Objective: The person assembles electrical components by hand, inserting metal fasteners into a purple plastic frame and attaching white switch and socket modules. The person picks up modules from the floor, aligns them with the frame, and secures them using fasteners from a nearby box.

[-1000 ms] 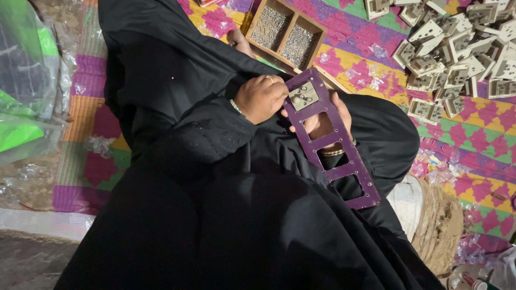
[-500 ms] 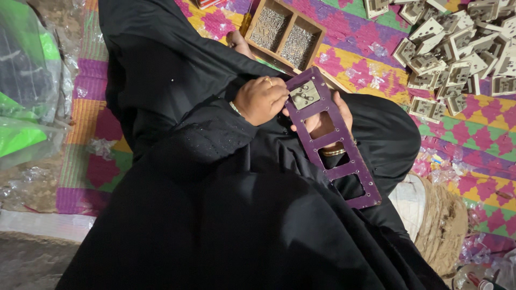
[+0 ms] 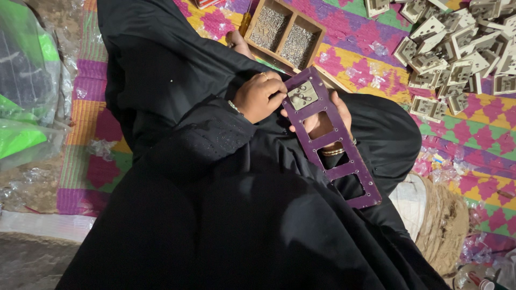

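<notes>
Best kept steady: purple frame (image 3: 331,140) gripped from beneath by the right hand (image 3: 325,119), fingers curled up around its edges, palm showing through the open windows. Then gentle pressure from the left hand (image 3: 259,97), fingertips bunched together on the small grey plate (image 3: 302,95) seated in the frame's top window, square to the opening. Just beyond the fingertips, wooden tray (image 3: 284,32) of small metal pieces.
</notes>
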